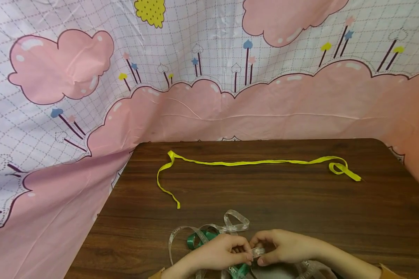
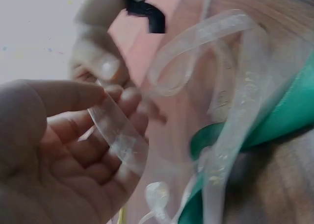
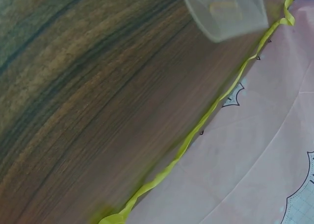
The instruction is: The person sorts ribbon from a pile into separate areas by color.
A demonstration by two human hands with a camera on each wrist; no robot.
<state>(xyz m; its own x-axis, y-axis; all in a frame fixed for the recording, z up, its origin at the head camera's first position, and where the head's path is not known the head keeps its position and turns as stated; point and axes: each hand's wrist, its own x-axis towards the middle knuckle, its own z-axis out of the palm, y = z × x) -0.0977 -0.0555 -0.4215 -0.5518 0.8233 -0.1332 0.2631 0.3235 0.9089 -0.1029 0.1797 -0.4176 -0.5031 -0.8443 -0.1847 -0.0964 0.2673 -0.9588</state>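
Near the front edge of the table, my left hand [image 1: 225, 252] pinches a sheer whitish ribbon [image 1: 257, 252] printed with pale lettering. Facing it, my right hand [image 1: 283, 246] holds the same ribbon between thumb and fingers, leaving a short stretch between the hands. In the left wrist view, the left hand [image 2: 64, 150] has the sheer ribbon [image 2: 122, 140] crossing its curled fingers, thumb on top. More sheer ribbon loops over the table, tangled with a glossy green ribbon [image 1: 192, 241] beside and under the left hand. The right wrist view catches a blurred sheer ribbon [image 3: 230, 13] but no hand.
A long yellow ribbon [image 1: 244, 163] stretches across the back of the dark wooden table [image 1: 265, 201], bent forward at the left and looped at the right. Behind the table hangs a pink and white cloth [image 1: 195, 108] with printed clouds.
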